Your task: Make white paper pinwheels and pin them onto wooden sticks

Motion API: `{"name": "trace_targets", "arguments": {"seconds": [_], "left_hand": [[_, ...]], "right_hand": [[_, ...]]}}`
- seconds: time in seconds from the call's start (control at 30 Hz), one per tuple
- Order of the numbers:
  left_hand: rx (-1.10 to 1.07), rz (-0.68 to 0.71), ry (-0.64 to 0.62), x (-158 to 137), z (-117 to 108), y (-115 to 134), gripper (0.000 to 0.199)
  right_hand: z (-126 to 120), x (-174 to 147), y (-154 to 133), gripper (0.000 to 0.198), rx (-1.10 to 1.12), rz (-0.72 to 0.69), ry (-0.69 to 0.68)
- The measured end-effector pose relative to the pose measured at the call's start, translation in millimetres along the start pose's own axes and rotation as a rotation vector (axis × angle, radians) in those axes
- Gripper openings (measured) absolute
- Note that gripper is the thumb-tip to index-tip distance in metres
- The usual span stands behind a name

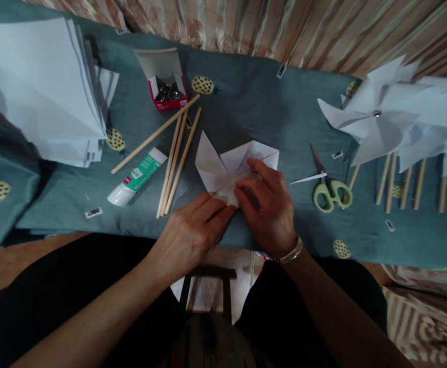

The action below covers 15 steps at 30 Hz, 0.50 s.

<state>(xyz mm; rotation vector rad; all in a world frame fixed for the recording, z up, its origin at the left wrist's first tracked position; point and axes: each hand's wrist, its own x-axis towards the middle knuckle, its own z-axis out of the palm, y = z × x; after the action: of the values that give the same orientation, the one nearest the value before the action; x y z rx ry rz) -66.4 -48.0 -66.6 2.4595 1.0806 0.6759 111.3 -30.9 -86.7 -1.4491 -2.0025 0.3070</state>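
Note:
A white sheet of paper (211, 168), cut and partly folded toward its centre, lies on the cloth in front of me. My left hand (195, 225) grips its near edge, thumb and fingers pressed together on the paper. From the right, my right hand (267, 204), with a bracelet at the wrist, pinches the paper near its middle with curled fingers. The fingers hide part of the sheet's centre. Left of the paper lie several wooden sticks (177, 166) and a glue stick (137, 176). Scissors (327, 189) with green handles rest with blades apart on the right.
Behind the sticks stands an open red box (170, 97) of small shiny metal pieces. A stack of white paper (43, 87) is at the left. Several finished paper pinwheels (392, 112) on sticks lie at the right. A green cloth (246, 97) covers the table; a curtain hangs beyond.

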Motion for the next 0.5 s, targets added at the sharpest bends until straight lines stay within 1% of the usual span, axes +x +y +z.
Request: {"name": "trace_targets", "arguments": {"seconds": [0.5], "left_hand": [[-0.006, 0.005, -0.003, -1.1, 0.5, 0.3, 0.019]], "right_hand": [[1.4, -0.6, -0.7, 0.014, -0.045, -0.033, -0.021]]}}
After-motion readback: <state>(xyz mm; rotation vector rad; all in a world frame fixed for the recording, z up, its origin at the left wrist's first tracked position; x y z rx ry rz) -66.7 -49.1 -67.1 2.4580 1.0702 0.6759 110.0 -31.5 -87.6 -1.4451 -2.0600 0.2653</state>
